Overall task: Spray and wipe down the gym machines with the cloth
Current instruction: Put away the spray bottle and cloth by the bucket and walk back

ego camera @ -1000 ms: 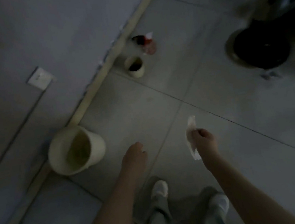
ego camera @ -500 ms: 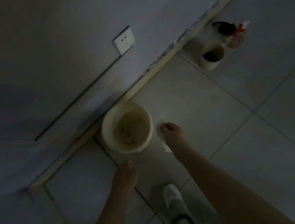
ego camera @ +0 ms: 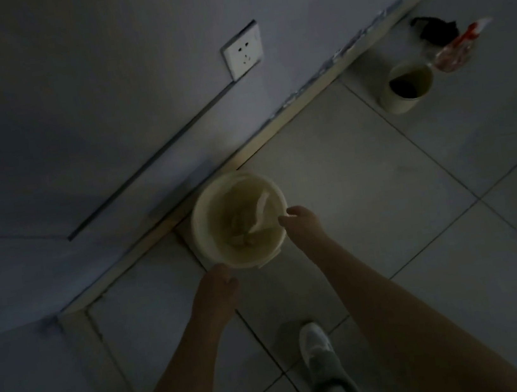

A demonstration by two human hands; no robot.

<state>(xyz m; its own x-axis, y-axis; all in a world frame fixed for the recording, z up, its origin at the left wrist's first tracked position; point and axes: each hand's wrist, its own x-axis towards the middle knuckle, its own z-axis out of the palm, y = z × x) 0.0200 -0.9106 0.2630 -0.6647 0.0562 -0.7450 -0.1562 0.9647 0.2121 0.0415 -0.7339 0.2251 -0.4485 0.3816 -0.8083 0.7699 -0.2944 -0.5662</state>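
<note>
My right hand point(ego camera: 301, 223) hangs over the near-right rim of the cream bucket point(ego camera: 204, 236), fingers point(ego camera: 294, 213) curled in and pinched together at the tips. A thin white cloth point(ego camera: 261, 210) trails from those fingertips down into the bucket; in this dim light I cannot tell if I am gripping it or if it is just beside my fingers. Crumpled pale scraps lie at the bottom of the round, smooth-walled plastic bucket. My left hand point(ego camera: 215, 285) sits just below the bucket's near rim, fingers bunched into a loose fist, holding nothing that I can see; whether it touches the rim is unclear.

The bucket stands on glossy grey floor tiles point(ego camera: 364, 181) with dark grout lines, against the pale skirting board point(ego camera: 303, 96). On the matte wall, a white square socket point(ego camera: 242, 51). Further right, a smaller cream tub point(ego camera: 409, 88) with dark contents, a crinkly red-and-white wrapper point(ego camera: 456, 50) and something black point(ego camera: 435, 31) beside it. My white shoe point(ego camera: 314, 342) points forward below.
</note>
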